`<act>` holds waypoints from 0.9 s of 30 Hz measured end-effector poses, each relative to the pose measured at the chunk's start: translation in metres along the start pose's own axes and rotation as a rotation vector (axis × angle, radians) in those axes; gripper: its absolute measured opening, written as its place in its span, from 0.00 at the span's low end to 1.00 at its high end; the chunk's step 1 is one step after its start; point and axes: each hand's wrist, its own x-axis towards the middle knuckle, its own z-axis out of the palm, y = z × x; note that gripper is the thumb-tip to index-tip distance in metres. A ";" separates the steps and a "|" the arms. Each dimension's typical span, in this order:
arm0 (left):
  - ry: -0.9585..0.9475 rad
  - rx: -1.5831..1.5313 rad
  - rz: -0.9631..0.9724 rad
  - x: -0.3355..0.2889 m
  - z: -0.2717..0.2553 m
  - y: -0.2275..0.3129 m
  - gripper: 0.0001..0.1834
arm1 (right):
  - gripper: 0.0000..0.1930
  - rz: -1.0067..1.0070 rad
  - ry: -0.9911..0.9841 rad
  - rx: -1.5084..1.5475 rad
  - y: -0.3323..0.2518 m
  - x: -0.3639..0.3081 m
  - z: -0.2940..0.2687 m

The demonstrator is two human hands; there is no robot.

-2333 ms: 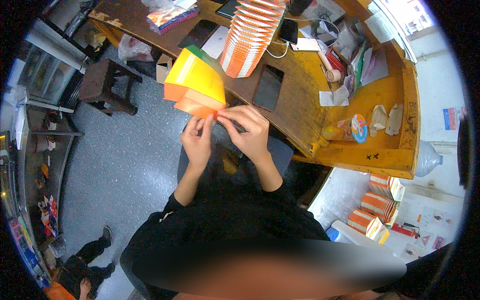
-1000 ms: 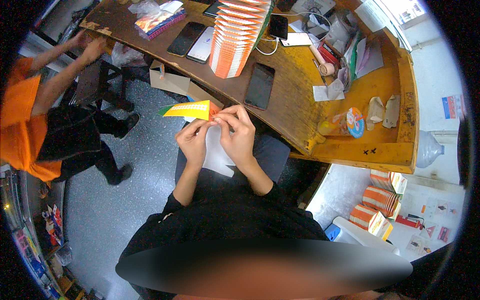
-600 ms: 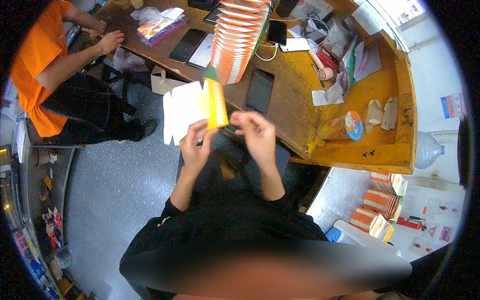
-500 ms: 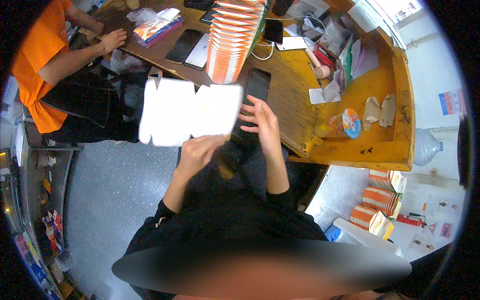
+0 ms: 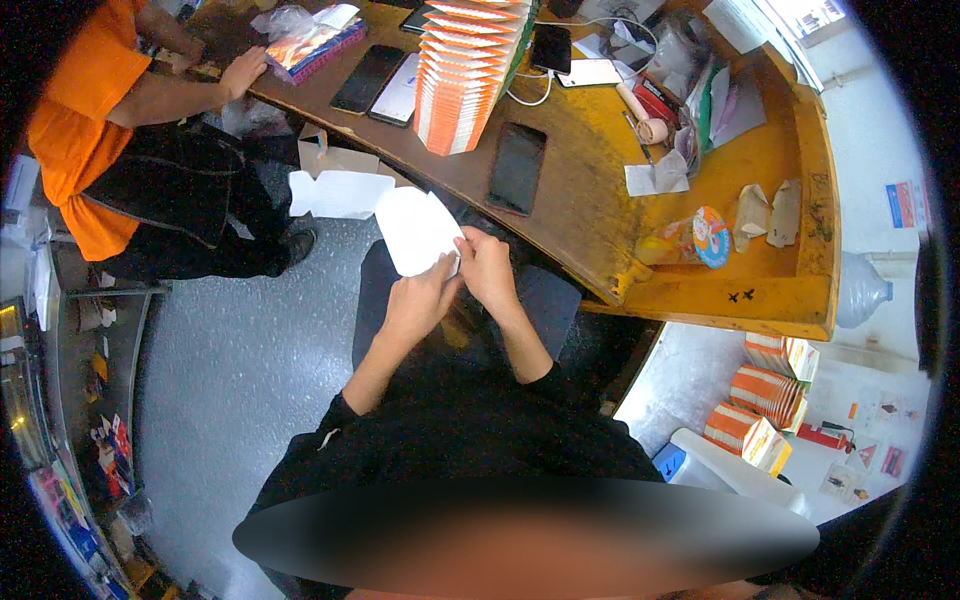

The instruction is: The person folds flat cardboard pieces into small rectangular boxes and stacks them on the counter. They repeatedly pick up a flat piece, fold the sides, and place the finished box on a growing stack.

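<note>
Over my lap I hold a white carton blank (image 5: 418,232), its plain side up and bent along a crease. The far panel stretches off to the left, and the near panel tilts up toward me. My left hand (image 5: 420,300) grips the near edge from below, fingers closed. Beside it, my right hand (image 5: 487,268) pinches the right corner of the same edge. The two hands almost touch. Just beyond, on the wooden desk (image 5: 590,215), a tall stack of nested orange-and-white cartons (image 5: 465,85) leans. A dark phone (image 5: 517,168) lies right of the stack.
More phones (image 5: 368,80) lie left of the stack. A raised wooden edge (image 5: 730,300) bounds the desk at right. Several carton stacks (image 5: 765,395) stand on a lower surface at right. A person in an orange shirt (image 5: 95,120) stands at left, one hand (image 5: 243,72) on the desk.
The blank, spread flat and blurred before, is now bent, its near panel raised. My right hand has gone from open beside it to pinching its corner. My left hand has shifted right.
</note>
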 end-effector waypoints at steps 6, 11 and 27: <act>0.234 -0.836 -0.368 0.004 0.025 -0.024 0.11 | 0.09 0.129 -0.058 0.176 0.002 -0.004 -0.008; 0.330 -1.206 -0.617 -0.003 0.036 -0.035 0.11 | 0.04 0.048 0.097 -0.055 -0.006 -0.015 -0.008; 0.450 -1.432 -0.597 0.012 0.029 -0.021 0.10 | 0.06 -0.445 0.121 -0.244 -0.019 -0.008 0.000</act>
